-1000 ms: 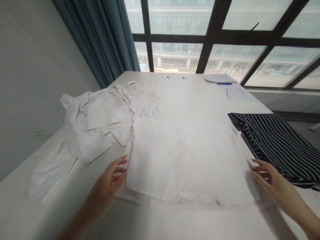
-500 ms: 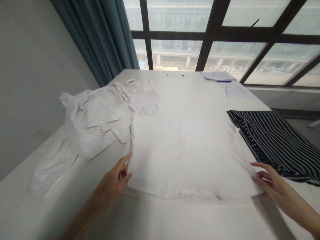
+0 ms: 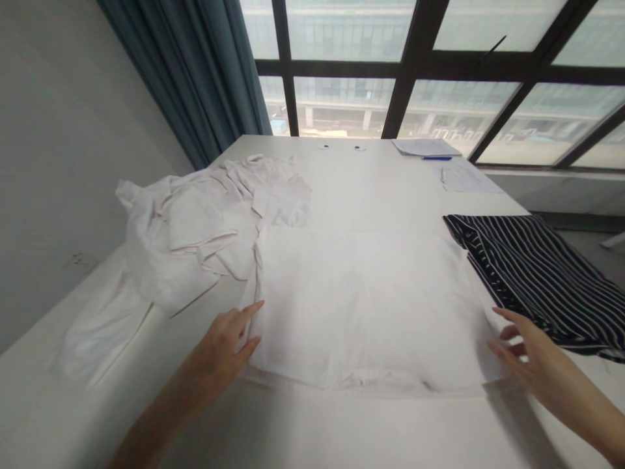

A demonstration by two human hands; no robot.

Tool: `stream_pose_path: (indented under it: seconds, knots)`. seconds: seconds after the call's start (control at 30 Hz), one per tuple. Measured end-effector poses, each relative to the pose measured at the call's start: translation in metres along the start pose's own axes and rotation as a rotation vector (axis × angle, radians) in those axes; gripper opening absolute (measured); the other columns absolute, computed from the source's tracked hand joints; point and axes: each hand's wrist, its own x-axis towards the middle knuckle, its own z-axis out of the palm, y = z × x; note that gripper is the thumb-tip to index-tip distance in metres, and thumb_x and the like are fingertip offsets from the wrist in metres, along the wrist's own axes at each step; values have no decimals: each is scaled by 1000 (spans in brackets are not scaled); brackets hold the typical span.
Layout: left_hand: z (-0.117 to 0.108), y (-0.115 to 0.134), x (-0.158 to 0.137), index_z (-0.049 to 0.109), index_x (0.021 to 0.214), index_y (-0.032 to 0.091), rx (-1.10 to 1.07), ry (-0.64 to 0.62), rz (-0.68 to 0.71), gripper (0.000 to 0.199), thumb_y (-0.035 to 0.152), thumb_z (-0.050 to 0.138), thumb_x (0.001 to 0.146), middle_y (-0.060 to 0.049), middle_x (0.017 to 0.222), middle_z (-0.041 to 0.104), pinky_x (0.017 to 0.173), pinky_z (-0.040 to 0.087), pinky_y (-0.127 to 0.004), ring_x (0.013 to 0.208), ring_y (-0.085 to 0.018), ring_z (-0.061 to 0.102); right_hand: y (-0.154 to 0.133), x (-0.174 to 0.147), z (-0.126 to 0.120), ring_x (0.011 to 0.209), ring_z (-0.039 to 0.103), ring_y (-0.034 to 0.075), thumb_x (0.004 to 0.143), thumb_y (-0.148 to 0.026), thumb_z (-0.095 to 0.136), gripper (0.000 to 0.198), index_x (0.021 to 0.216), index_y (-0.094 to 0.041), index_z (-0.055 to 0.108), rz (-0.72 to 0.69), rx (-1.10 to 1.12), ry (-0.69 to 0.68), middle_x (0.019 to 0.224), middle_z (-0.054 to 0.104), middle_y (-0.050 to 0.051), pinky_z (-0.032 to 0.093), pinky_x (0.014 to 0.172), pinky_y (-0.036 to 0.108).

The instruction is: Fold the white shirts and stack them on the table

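A white garment [image 3: 361, 306], folded into a wide rectangle, lies flat on the white table in front of me. Its near edge shows a slightly uneven, layered hem. At its left edge is my left hand [image 3: 232, 339], thumb and index finger spread apart over the cloth. My right hand [image 3: 522, 348] is at the right edge near the lower corner, its fingers apart and curved. Neither hand grips the fabric. Whether the fingertips touch the cloth or hover just above it, I cannot tell.
Crumpled white clothes [image 3: 195, 228] are heaped on the left of the table [image 3: 351, 189]. A black striped cloth [image 3: 541, 280] lies at the right edge. Papers [image 3: 424, 148] and a blue pen [image 3: 437, 158] rest at the far right, before the window. A curtain [image 3: 195, 71] hangs behind.
The fingers of both hands have parted from the garment's side edges. My left index finger has moved slightly inward over the cloth, and my right hand has lifted a little.
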Motion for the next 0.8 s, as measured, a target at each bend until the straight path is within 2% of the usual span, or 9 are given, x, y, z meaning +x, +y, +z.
stream_pose_path:
  seconds: [0.1, 0.17, 0.27, 0.37, 0.43, 0.57, 0.67, 0.8]
  knots:
    - [-5, 9, 17, 58, 129, 19, 87, 56, 110, 42, 36, 46, 92, -8, 94, 60, 87, 49, -43, 93, -27, 57, -21, 17, -4, 73, 63, 29, 85, -51, 48, 56, 134, -24, 45, -199, -99, 24, 108, 58, 20, 54, 72, 47]
    - [-7, 23, 35, 58, 128, 21, 103, 28, 215, 37, 31, 45, 94, -9, 100, 60, 91, 49, -43, 99, -26, 56, -47, 30, -5, 87, 65, 30, 90, -48, 44, 51, 135, -23, 45, -342, -141, 5, 118, 56, 18, 55, 78, 47]
    - [-5, 50, 73, 58, 125, 20, 119, -29, 357, 33, 23, 47, 94, -8, 104, 60, 92, 49, -39, 101, -24, 56, -96, 52, 2, 112, 59, 31, 95, -37, 42, 42, 133, -22, 47, -557, -171, -85, 127, 55, 16, 49, 95, 49]
    - [8, 76, 116, 59, 124, 17, 154, -35, 478, 32, 22, 50, 94, -9, 112, 60, 98, 47, -39, 106, -23, 55, -140, 81, 22, 118, 56, 30, 95, -29, 42, 36, 128, -19, 52, -705, -189, -138, 127, 57, 16, 46, 99, 49]
    - [24, 90, 143, 58, 126, 15, 188, -20, 499, 33, 25, 50, 95, -12, 120, 59, 99, 45, -39, 113, -24, 54, -162, 103, 41, 120, 54, 30, 94, -24, 42, 34, 125, -18, 55, -728, -190, -149, 128, 57, 17, 47, 98, 49]
    - [60, 101, 179, 46, 140, 14, 267, 51, 407, 47, 36, 46, 99, -15, 141, 50, 109, 36, -43, 132, -26, 44, -184, 139, 88, 124, 52, 27, 91, -17, 44, 38, 127, -18, 56, -634, -211, -121, 136, 55, 14, 45, 100, 46]
    - [81, 96, 187, 39, 146, 16, 324, 39, 318, 54, 45, 40, 100, -16, 152, 40, 114, 26, -51, 142, -29, 32, -182, 147, 114, 133, 45, 28, 95, -21, 39, 42, 134, -18, 53, -585, -236, -98, 142, 53, 13, 38, 106, 50]
    - [89, 85, 185, 35, 150, 20, 345, 9, 309, 58, 50, 34, 100, -13, 157, 33, 115, 23, -53, 146, -29, 26, -169, 145, 126, 140, 37, 28, 99, -30, 32, 46, 143, -21, 47, -553, -283, -114, 150, 46, 8, 30, 112, 52]
